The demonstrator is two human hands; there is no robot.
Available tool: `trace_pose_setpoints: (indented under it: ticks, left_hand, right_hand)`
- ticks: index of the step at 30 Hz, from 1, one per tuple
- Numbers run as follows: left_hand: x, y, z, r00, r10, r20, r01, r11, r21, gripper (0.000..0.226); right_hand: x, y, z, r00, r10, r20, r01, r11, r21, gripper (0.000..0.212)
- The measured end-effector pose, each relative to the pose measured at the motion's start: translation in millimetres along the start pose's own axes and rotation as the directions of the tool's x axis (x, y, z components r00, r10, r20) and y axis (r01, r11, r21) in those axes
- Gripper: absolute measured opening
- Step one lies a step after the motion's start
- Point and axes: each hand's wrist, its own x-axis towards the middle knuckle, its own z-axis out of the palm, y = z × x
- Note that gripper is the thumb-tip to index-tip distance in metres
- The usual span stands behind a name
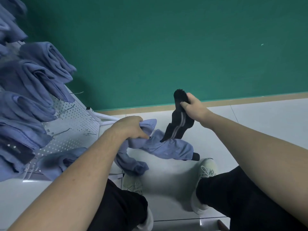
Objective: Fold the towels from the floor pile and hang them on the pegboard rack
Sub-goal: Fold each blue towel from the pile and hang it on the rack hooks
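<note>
left hand point(129, 129) grips blue towel point(168, 147) on floor point(250, 122) | right hand point(193, 105) pinches dark striped cloth point(179, 125) aloft | risk: both hands occupied, folding stalls; dangling cloth may snag towel

blue towels point(168, 147), black towel point(179, 125) (grey-striped), green wall point(166, 39)

The hung towels point(25, 77) are blurred and cut off at the left edge.

Left hand point(131, 129) gripping blue towel point(168, 147), right hand point(193, 105) holding dark towel point(178, 124)
</note>
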Motion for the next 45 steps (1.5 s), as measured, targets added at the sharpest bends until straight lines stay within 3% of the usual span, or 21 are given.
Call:
trace_pose_setpoints:
  ticks: [1, 5, 7, 10, 12, 15, 17, 20, 21, 26, 30, 32, 35, 38, 45]
  left_hand:
    - [1, 1, 1, 0.998, 0.022, -0.054, -0.028, 0.993, -0.111, 0.018]
    - [0, 12, 3, 0.975, 0.002, -0.221, -0.115, 0.858, -0.500, 0.024]
    - [-4, 20, 2, 0.963, -0.057, -0.263, -0.125, 0.771, -0.625, 0.025]
    - [-3, 26, 3, 0.959, -0.118, -0.256, -0.142, 0.583, -0.800, 0.023]
    - [-4, 29, 5, 0.953, -0.134, -0.272, -0.172, 0.501, -0.848, 0.022]
    - [-5, 34, 7, 0.941, -0.172, -0.290, -0.209, 0.376, -0.903, 0.020]
    - [-7, 38, 7, 0.939, -0.167, -0.299, -0.244, 0.286, -0.926, 0.018]
    - [-9, 45, 8, 0.940, -0.109, -0.323, -0.279, 0.302, -0.912, 0.024]
    - [-11, 47, 7, 0.942, -0.090, -0.325, -0.289, 0.280, -0.915, 0.026]
    - [-18, 46, 3, 0.953, 0.007, -0.304, -0.303, 0.116, -0.946, 0.025]
    - [-21, 42, -2, 0.922, 0.046, -0.384, -0.387, 0.109, -0.916, 0.021]
    - [-21, 41, -4, 0.903, 0.052, -0.427, -0.430, 0.113, -0.896, 0.023]
    - [-21, 40, -8, 0.874, 0.060, -0.482, -0.485, 0.152, -0.861, 0.024]
    - [-23, 41, -13, 0.838, 0.088, -0.539, -0.544, 0.234, -0.806, 0.030]
    - [-34, 42, -30, 0.739, 0.122, -0.663, -0.663, 0.307, -0.683, 0.039]
  right_hand:
    - [-2, 1, 0, 0.999, -0.001, 0.036, 0.003, 0.999, -0.048, 0.019]
    - [-14, 1, 11, 0.971, 0.031, 0.237, 0.015, 0.981, -0.193, 0.029]
    - [-19, -5, 17, 0.964, 0.019, 0.265, 0.021, 0.989, -0.146, 0.027]
    - [-26, -16, 25, 0.944, -0.001, 0.331, -0.022, 0.998, 0.066, 0.016]
    - [-30, -26, 32, 0.959, -0.081, 0.273, 0.031, 0.983, 0.182, 0.009]
    - [-31, -38, 39, 0.974, -0.215, 0.072, 0.194, 0.955, 0.227, 0.018]
    - [-34, -46, 41, 0.982, -0.190, 0.009, 0.178, 0.934, 0.309, 0.019]
    - [-37, -50, 47, 0.988, -0.155, 0.003, 0.143, 0.916, 0.375, 0.010]
    - [-37, -50, 48, 0.985, -0.172, -0.008, 0.164, 0.923, 0.349, 0.010]
    - [-31, -49, 31, 0.908, -0.408, -0.094, 0.409, 0.913, -0.009, 0.050]
    - [-25, -45, 11, 0.840, -0.538, 0.073, 0.543, 0.830, -0.127, 0.035]
    - [-23, -46, 3, 0.816, -0.574, 0.069, 0.576, 0.800, -0.169, 0.024]
    - [-23, -49, -8, 0.784, -0.615, 0.080, 0.621, 0.776, -0.112, 0.026]
    - [-27, -54, -12, 0.790, -0.605, 0.095, 0.612, 0.786, -0.086, 0.032]
    - [-32, -61, -23, 0.839, -0.544, 0.005, 0.544, 0.839, -0.013, 0.026]
